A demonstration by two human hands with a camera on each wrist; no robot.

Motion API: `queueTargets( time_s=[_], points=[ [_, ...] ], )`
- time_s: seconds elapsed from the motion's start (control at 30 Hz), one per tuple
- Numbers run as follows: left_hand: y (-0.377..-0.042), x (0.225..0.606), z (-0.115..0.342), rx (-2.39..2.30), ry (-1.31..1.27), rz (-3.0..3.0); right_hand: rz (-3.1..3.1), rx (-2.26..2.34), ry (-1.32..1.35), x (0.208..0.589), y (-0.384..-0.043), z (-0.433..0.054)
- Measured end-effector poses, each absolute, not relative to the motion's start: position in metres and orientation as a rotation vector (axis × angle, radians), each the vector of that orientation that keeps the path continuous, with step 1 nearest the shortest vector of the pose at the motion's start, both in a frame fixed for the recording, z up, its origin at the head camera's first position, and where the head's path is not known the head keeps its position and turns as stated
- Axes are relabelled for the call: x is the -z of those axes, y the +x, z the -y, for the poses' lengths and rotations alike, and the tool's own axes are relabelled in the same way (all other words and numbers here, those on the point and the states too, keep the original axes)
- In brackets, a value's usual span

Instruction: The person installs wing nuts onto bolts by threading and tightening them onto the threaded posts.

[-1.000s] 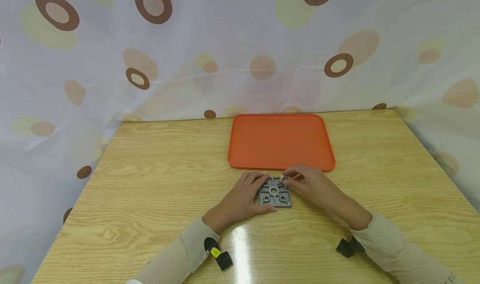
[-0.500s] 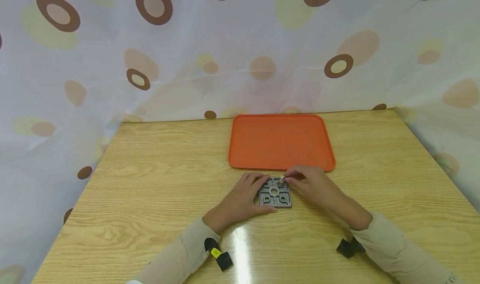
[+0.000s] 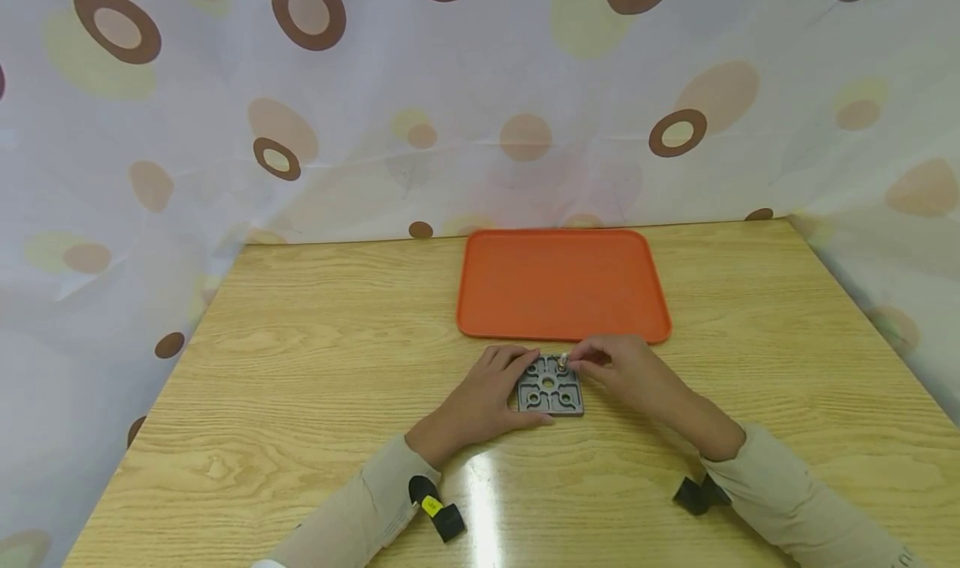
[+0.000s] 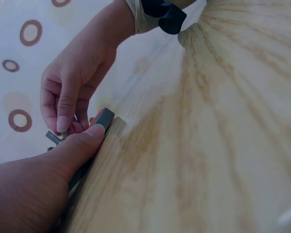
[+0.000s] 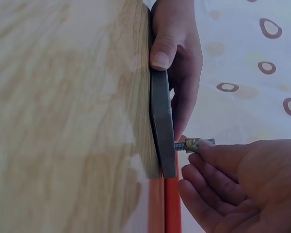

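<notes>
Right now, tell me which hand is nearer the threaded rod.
Right. The right hand pinches the collar on the threaded rod; the left hand grips the left side of the metal plate, not touching the rod.

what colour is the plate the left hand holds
The plate is grey, seen best in the head view.

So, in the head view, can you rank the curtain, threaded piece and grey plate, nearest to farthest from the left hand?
1. Grey plate, held by the left hand.
2. Threaded piece, at the plate's far right corner.
3. Curtain, behind and beside the table.
</notes>
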State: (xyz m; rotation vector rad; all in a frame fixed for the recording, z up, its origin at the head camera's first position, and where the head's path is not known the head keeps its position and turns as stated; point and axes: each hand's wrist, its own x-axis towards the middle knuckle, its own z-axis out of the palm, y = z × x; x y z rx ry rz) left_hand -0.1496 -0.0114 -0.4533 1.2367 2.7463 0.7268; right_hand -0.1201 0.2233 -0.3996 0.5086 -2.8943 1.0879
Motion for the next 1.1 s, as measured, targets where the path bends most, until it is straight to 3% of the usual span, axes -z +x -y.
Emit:
queueTargets(
  time_s=[1.1],
  points=[
    [-0.1492, 0.4525, 0.0114, -0.721, 1.253, -2.749, 2.884, -1.234, 0.615, 0.4033, -0.1188, -0.2216]
  ],
)
